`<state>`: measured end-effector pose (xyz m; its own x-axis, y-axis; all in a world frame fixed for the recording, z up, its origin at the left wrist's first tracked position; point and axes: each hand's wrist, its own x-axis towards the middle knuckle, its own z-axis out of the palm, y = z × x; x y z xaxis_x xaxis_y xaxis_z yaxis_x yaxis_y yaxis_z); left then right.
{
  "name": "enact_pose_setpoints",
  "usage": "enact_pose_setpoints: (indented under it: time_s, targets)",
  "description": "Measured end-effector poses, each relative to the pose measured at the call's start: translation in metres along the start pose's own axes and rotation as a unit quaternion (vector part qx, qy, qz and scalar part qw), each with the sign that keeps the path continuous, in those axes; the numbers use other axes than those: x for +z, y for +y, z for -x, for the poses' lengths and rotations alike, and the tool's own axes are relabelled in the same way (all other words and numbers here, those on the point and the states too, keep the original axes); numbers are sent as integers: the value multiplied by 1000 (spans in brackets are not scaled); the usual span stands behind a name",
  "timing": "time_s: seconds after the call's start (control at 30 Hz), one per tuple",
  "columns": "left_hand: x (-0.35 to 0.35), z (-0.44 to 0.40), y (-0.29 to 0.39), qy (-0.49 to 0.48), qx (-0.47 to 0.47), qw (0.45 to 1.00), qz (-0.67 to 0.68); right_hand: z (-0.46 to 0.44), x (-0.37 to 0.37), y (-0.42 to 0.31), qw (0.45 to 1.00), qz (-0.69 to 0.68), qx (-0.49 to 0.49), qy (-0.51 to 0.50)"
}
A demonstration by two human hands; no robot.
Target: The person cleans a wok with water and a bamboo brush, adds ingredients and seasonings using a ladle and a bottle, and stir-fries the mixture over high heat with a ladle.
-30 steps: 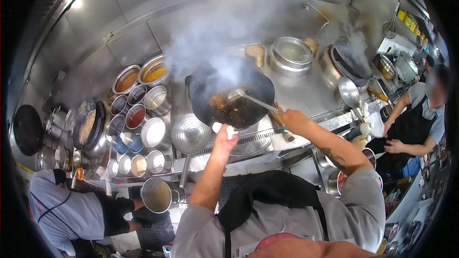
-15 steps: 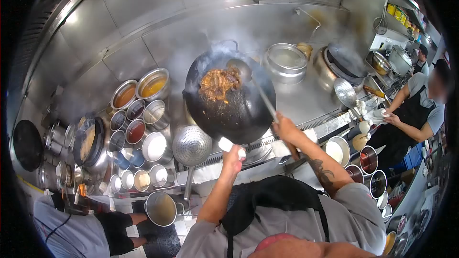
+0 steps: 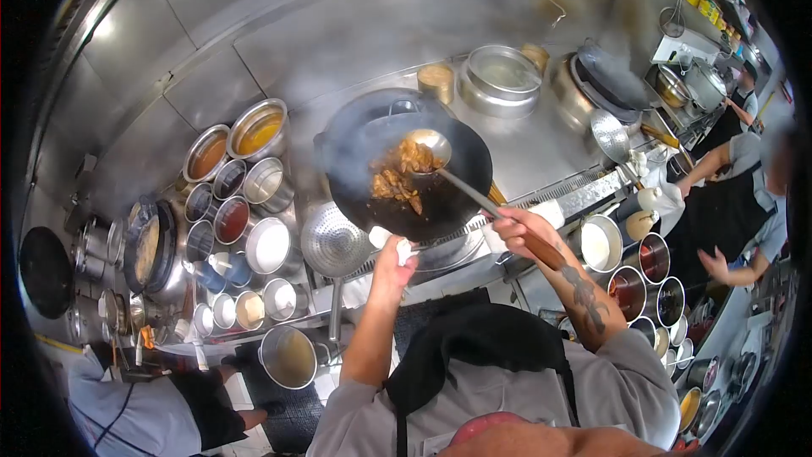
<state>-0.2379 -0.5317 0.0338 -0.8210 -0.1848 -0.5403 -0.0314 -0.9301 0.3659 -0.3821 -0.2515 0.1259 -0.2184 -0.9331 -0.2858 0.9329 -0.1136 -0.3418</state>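
Note:
My left hand (image 3: 392,269) is closed on a folded white cloth (image 3: 404,252) at the near rim of a black wok (image 3: 461,156). Whether a wok handle lies under the cloth is hidden. My right hand (image 3: 522,233) grips a ladle (image 3: 465,189) with a metal shaft and a wooden end that runs back along my forearm. Its bowl is inside the wok, holding pieces of brown, sauced food (image 3: 395,186). More of this food lies on the wok's bottom beside the bowl, and steam rises from the left side.
A perforated strainer (image 3: 333,241) lies left of the wok. Pots of sauces and powders (image 3: 269,245) crowd the left counter; more containers (image 3: 600,244) stand at right. A lidded steel pot (image 3: 501,97) sits behind. Co-workers stand at right (image 3: 719,220) and lower left (image 3: 139,406).
The ladle bowl has moved nearer the wok's middle and now has food in it. The wok has tipped to a different angle. The right co-worker has lowered one hand.

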Motion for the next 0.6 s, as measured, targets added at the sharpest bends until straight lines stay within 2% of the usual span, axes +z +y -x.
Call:
enact_pose_setpoints:
  time_s: [0.03, 0.13, 0.17, 0.27, 0.37, 0.47, 0.6]
  targets:
    - [5, 5, 0, 12, 6, 1000, 1, 10, 4, 5, 1000, -5, -16, -22]
    - [3, 6, -1, -13, -6, 1000, -9, 17, 27, 35, 984, 83, -84, 132]
    - [2, 5, -1, -13, -9, 1000, -22, 15, 33, 34, 982, 91, -92, 140]
    - [26, 29, -5, -4, 20, 999, -46, 21, 5, 17, 997, -64, -33, 41]
    - [40, 44, -10, -49, -2, 998, -30, 49, 17, 20, 997, -56, -44, 11]
    - [42, 53, -19, -61, -4, 997, -53, 80, 31, 27, 993, -55, -81, 64]
    - [47, 65, -19, -98, -59, 990, -80, 115, 46, 52, 990, -22, -122, 70]
